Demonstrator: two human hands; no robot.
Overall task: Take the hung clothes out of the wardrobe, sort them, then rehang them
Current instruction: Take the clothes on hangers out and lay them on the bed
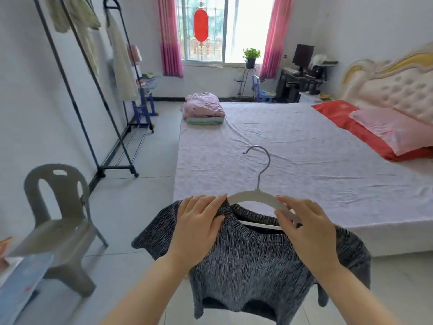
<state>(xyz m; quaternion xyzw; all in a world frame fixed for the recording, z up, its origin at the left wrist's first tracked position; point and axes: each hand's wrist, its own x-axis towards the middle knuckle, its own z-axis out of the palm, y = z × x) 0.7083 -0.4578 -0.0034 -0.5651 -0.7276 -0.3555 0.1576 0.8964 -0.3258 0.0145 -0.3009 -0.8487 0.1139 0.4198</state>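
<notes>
While the marled grey knit sweater [246, 261] hangs before the bed [304, 148], my left hand [199, 226] pinches its ribbed collar. My right hand [309, 228] curls its fingers [284, 205] round the smooth white hanger [248, 195], grey hook curving upward

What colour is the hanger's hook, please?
The hook is grey, the hanger white; head view.

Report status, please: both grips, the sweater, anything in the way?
Left grip pinches sweater collar. Right grip holds white hanger, partly inside the neck. Chair at left, apart from both.
</notes>
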